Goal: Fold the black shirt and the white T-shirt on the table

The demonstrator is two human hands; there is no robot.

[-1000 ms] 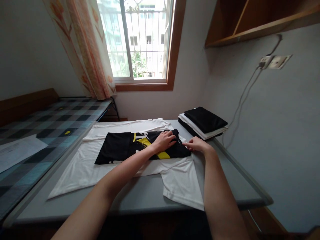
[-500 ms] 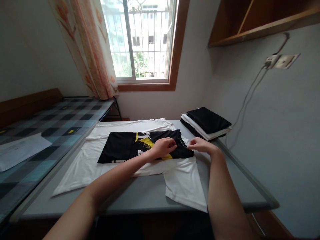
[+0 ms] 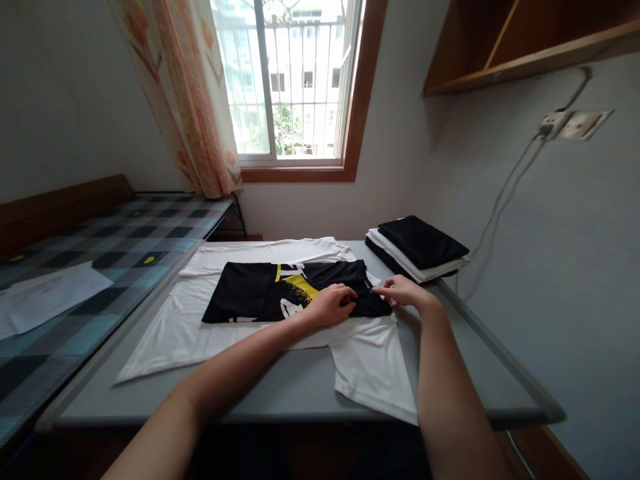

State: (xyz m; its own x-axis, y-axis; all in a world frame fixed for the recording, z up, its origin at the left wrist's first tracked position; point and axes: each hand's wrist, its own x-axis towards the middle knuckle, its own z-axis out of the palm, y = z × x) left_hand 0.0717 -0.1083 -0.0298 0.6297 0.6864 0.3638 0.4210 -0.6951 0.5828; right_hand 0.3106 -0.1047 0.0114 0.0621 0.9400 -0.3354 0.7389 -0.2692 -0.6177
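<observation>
Folded clothes stack (image 3: 417, 248) far right; checkered bed (image 3: 100, 253) left.

both hands (image 3: 367, 299) forward, fingers curled, pinching

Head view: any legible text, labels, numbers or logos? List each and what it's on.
None can be read.
Black shirt: white and yellow print, partly folded under and partly covered by the left hand; no letters can be made out.
Paper sheet on the checked bed: faint marks, too blurred.
Wall socket: no readable marking.

left hand (image 3: 331, 305) + right hand (image 3: 404, 291) pinch black shirt (image 3: 260, 293) | on white shirt (image 3: 200, 333)
</observation>
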